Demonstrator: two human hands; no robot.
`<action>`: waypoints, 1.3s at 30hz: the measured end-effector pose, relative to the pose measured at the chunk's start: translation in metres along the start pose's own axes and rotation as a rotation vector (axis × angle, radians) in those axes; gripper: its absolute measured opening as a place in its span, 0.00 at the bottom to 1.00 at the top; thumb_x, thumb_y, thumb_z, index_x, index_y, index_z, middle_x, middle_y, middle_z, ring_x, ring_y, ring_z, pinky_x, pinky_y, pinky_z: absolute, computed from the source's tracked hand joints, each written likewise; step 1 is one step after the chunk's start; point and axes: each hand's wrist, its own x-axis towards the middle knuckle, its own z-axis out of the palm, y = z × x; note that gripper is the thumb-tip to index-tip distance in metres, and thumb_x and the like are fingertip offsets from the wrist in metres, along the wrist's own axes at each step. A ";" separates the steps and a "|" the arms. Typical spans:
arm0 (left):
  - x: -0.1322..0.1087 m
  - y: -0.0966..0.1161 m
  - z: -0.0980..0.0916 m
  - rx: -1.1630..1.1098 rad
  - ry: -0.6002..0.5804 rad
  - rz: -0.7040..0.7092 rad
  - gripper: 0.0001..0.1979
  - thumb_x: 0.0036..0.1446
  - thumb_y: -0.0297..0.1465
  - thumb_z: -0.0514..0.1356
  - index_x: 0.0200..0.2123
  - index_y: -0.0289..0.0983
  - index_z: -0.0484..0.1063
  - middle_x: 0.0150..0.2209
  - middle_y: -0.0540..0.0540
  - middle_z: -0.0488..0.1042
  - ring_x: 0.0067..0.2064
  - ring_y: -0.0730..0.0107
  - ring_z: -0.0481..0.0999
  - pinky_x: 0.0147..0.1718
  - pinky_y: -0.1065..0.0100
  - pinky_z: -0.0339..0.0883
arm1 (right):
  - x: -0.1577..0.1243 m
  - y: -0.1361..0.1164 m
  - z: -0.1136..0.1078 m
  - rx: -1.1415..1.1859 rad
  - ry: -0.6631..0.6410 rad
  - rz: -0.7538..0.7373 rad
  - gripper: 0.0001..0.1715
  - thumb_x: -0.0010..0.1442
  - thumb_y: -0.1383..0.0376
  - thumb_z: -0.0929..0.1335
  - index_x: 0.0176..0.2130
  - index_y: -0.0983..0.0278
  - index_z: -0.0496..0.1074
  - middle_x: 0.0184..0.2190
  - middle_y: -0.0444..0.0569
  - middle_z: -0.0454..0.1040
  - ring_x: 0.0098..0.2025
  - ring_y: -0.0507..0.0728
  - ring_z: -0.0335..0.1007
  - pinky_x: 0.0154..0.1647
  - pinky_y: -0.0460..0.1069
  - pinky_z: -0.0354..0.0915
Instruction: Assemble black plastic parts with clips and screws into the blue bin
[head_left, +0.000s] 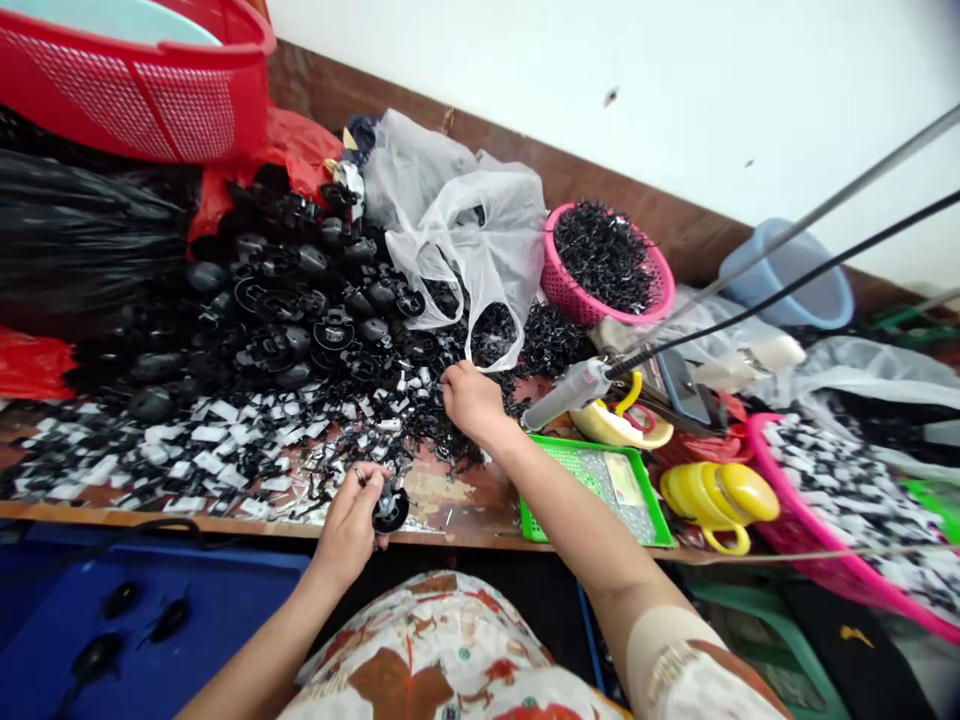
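My left hand is closed around a round black plastic part at the front edge of the wooden workbench. My right hand reaches forward into a scatter of small black clips; its fingers curl down into them, and what they pinch is hidden. Behind lies a big heap of round black parts. Small white pieces are strewn over the bench to the left.
A clear plastic bag and a pink basket of black clips stand at the back. A green tray, yellow cups, a grey tool on a cable, a large pink basket, a red basket, a blue bin.
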 end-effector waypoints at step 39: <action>-0.004 0.035 0.000 -0.280 -0.279 -0.182 0.32 0.60 0.61 0.54 0.45 0.36 0.70 0.28 0.48 0.75 0.20 0.68 0.75 0.11 0.71 0.66 | -0.123 0.001 0.001 0.412 0.061 -0.286 0.29 0.61 0.50 0.70 0.57 0.61 0.72 0.52 0.55 0.75 0.53 0.63 0.71 0.54 0.57 0.65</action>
